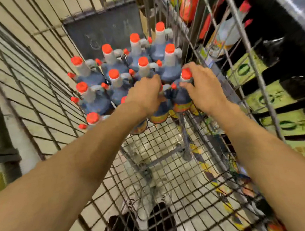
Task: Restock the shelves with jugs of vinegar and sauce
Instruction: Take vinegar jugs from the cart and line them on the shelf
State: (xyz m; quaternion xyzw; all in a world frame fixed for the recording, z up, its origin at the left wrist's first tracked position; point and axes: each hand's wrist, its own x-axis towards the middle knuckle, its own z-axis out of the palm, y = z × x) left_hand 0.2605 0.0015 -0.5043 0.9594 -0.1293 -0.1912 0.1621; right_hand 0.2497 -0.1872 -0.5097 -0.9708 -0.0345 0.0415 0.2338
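My left hand (145, 96) and right hand (200, 90) each grip a sauce jug (181, 98), fingers curled, at the cart's (168, 158) 12 o'clock.

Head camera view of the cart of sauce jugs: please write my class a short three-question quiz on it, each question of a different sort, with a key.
1. True or false: the jugs in the wire cart have green caps.
2. Multiple choice: where do the jugs stand? A) at the far end of the cart B) on the floor outside it C) on the shelf to the right
3. Short answer: what does the right hand grip?

Key
1. False: the caps are orange-red.
2. A
3. The neck of the nearest right jug, just under its cap; the left hand reaches onto the jug beside it.
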